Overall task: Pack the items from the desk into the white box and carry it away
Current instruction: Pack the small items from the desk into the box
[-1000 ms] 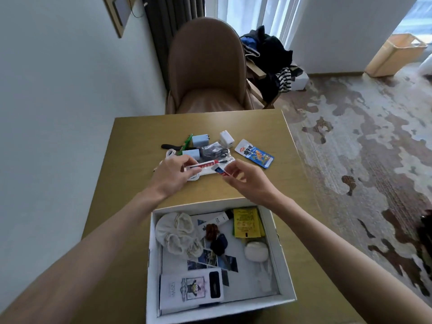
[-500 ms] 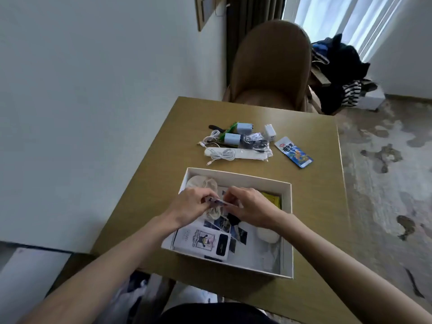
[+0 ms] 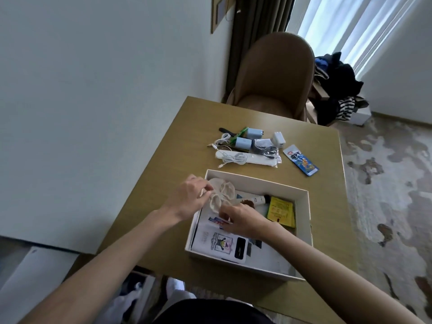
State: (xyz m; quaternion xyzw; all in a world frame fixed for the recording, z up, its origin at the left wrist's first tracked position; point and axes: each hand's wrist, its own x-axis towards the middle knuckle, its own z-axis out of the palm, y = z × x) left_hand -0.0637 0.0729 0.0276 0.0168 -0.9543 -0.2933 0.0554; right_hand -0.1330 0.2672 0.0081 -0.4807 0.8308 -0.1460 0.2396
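The white box (image 3: 303,199) stands open on the desk in front of me. It holds a cream cloth bundle (image 3: 225,192), a yellow packet (image 3: 281,211), a white tube (image 3: 253,199) and a printed booklet (image 3: 218,243). My left hand (image 3: 189,199) is at the box's far left corner beside the cloth, fingers pinched on a thin white piece. My right hand (image 3: 244,222) is inside the box, fingertips on a small red-and-blue item (image 3: 216,221) that lies on the booklet. On the desk behind the box lie white cables (image 3: 231,158), two blue chargers (image 3: 243,143), a white charger (image 3: 278,139) and a blue snack packet (image 3: 301,159).
The wooden desk (image 3: 163,164) stands against a white wall on the left. A brown chair (image 3: 277,73) stands at the far end, with dark clothes (image 3: 336,90) piled to its right. Patterned carpet (image 3: 385,183) covers the floor on the right.
Both hands came back from the pile of items on the desk and moved down into the box with the small red-and-blue item. My view shifted back and left.
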